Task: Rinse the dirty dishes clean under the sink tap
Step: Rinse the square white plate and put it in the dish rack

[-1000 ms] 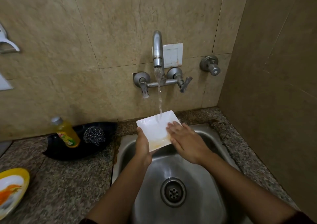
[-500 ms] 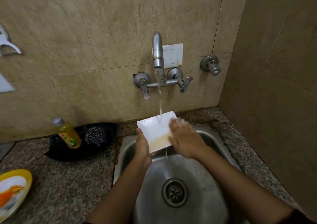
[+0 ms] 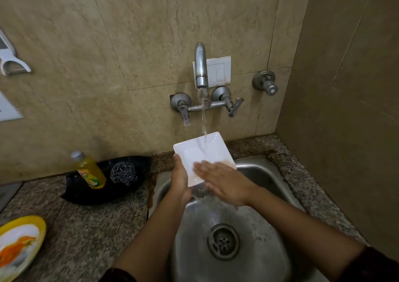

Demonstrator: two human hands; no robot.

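Observation:
A white square plate [image 3: 196, 152] is held tilted over the steel sink [image 3: 269, 178], under the stream of water falling from the wall tap [image 3: 200, 68]. My left hand [image 3: 180, 180] grips the plate's left edge, thumb on its rim. My right hand [image 3: 222, 184] lies flat on the plate's lower part with straight fingers pointing left. A brownish stain shows at the plate's right corner. Water runs off the plate into the basin around the drain [image 3: 223, 241].
A yellow-rimmed dirty plate [image 3: 19, 245] lies at the left edge of the granite counter [image 3: 90, 234]. A black tray [image 3: 121, 191] against the wall holds a yellow dish-soap bottle [image 3: 89, 170] and a steel scrubber [image 3: 123, 172]. A tiled wall stands close on the right.
My right hand has slid leftward and down across the plate's face, from its right edge to its lower middle. The brownish stain has shrunk toward the right corner. My left hand keeps its grip.

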